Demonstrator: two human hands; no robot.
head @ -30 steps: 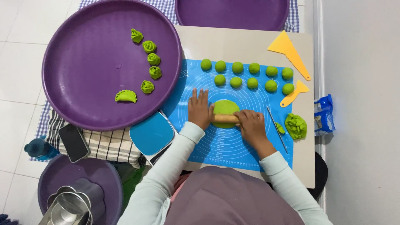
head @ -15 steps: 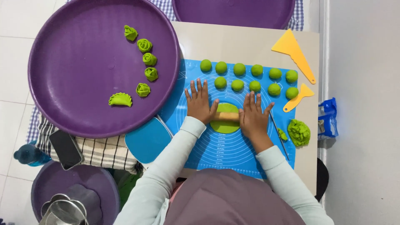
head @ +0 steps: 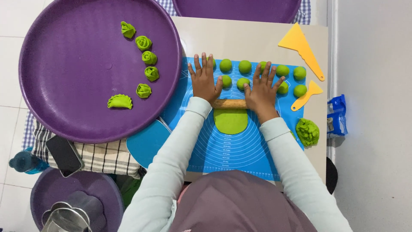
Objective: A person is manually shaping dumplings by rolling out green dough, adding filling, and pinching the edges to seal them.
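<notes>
Hands press flat on a wooden rolling pin (head: 230, 103) that lies crosswise on the blue silicone mat (head: 240, 146). The left hand (head: 204, 81) and the right hand (head: 262, 91) each have fingers spread wide and straight, palms bearing down on the pin's ends, gripping nothing. Just below the pin lies a flattened oval of green dough (head: 231, 120). Green dough balls (head: 245, 66) sit in rows beyond the fingertips. Folded green dumplings (head: 143, 42) rest on the big purple tray (head: 64, 111) at left.
</notes>
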